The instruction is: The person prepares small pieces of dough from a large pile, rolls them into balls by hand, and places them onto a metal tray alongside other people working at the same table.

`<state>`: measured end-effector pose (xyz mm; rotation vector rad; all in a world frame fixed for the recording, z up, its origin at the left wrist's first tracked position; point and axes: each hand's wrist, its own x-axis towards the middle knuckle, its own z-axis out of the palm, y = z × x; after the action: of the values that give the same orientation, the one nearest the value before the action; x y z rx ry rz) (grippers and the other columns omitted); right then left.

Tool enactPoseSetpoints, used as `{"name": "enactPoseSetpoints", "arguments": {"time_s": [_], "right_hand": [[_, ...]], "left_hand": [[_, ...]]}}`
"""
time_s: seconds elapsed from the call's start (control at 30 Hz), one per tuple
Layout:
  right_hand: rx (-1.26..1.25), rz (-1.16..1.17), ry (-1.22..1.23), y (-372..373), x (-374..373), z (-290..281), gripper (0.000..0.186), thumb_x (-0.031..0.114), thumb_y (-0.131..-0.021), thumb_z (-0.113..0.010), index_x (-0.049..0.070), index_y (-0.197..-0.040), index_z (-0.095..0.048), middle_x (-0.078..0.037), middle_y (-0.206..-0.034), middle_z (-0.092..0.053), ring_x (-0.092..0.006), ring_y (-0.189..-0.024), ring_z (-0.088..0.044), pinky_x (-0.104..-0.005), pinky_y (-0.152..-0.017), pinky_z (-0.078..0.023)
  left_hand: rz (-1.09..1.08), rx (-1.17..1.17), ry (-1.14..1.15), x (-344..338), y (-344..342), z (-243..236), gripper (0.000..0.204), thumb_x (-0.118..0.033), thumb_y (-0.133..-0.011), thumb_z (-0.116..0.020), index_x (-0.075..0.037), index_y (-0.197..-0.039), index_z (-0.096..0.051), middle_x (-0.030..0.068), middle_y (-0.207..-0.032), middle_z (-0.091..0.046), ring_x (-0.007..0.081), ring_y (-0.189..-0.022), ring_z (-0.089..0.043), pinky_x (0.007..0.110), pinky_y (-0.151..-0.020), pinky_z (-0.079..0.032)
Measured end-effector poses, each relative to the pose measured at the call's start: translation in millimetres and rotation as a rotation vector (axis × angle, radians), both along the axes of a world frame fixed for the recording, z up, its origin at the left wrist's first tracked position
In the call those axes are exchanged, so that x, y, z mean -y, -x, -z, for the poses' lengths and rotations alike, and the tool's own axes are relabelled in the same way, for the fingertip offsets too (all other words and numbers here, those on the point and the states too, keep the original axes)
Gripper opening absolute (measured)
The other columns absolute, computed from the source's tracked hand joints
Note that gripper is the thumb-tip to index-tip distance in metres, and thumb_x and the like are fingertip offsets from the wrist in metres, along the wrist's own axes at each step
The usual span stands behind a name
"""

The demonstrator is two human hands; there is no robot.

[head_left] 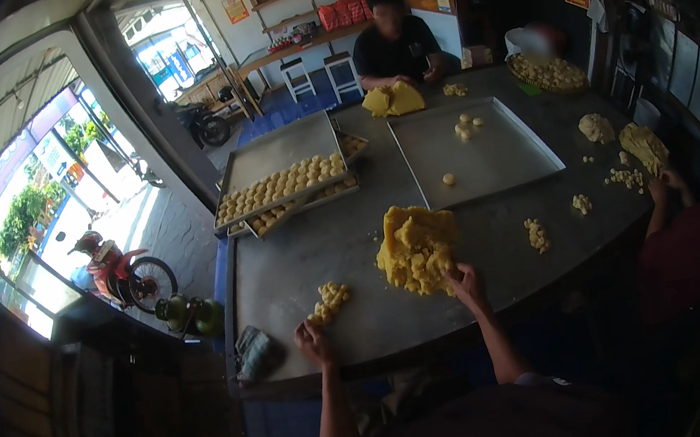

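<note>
A large crumbly lump of yellow dough lies on the dark table in front of me. My right hand is at its near right edge, with thumb and fingers closed on the dough. Further left is a small heap of dough pieces. My left hand is at the near end of that heap, its fingers curled together. Whether a piece is between them is too small to make out.
Stacked trays of dough balls stand at the far left; another tray holds a few. A cloth lies at the left corner. Across sits a person by yellow dough sheets. At right, another person's hands touch dough.
</note>
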<state>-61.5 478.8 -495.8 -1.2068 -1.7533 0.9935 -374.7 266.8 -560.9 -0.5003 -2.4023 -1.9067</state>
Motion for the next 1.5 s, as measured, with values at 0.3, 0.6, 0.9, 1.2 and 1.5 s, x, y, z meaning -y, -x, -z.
{"name": "enactPoseSetpoints", "arguments": {"time_s": [0.3,0.6,0.9,1.2,1.5], "right_hand": [[0.288,0.092,-0.370,-5,12,24,0.018,0.012,-0.083,-0.067,-0.004,-0.079,-0.057,-0.020,-0.073,-0.053,-0.0355,-0.070,-0.053,-0.0444,-0.066,-0.043],[0.370,-0.010,-0.436,-3,65,5,0.026,0.000,-0.087,-0.055,-0.006,-0.112,-0.059,-0.021,-0.113,-0.054,-0.0413,-0.102,-0.054,-0.0483,-0.086,-0.045],[0.238,-0.040,-0.195,-7,57,5,0.035,-0.005,-0.088,-0.055,-0.006,-0.123,-0.057,-0.023,-0.122,-0.053,-0.0392,-0.106,-0.056,-0.0425,-0.091,-0.047],[0.287,0.038,-0.464,-9,60,13,0.042,0.000,-0.086,-0.061,-0.004,-0.127,-0.055,-0.023,-0.122,-0.056,-0.0402,-0.107,-0.057,-0.0438,-0.090,-0.047],[0.372,0.127,-0.361,-4,44,30,0.028,0.004,-0.078,-0.070,-0.004,-0.105,-0.065,-0.023,-0.103,-0.061,-0.0398,-0.094,-0.060,-0.0455,-0.079,-0.050]], "left_hand": [[0.053,-0.168,0.157,-14,-18,-31,0.015,-0.010,-0.087,-0.062,0.001,-0.097,-0.060,0.0169,-0.094,-0.061,0.0317,-0.087,-0.061,0.041,-0.079,-0.049],[0.457,-0.551,0.383,4,-10,-52,0.017,-0.003,-0.084,-0.053,0.002,-0.099,-0.060,0.0215,-0.096,-0.062,0.0417,-0.093,-0.058,0.050,-0.079,-0.046],[0.543,-0.461,0.355,30,-25,-44,0.034,-0.001,-0.083,-0.050,0.003,-0.117,-0.054,0.0228,-0.106,-0.059,0.0415,-0.101,-0.055,0.048,-0.086,-0.046],[0.213,0.064,-0.096,33,-14,-41,0.027,-0.008,-0.096,-0.047,0.004,-0.120,-0.053,0.0153,-0.099,-0.063,0.0242,-0.094,-0.061,0.037,-0.078,-0.049],[0.265,-0.160,-0.057,35,-6,-24,0.030,-0.019,-0.100,-0.051,0.001,-0.119,-0.063,0.0097,-0.091,-0.063,0.0160,-0.073,-0.061,0.031,-0.071,-0.051]]}}
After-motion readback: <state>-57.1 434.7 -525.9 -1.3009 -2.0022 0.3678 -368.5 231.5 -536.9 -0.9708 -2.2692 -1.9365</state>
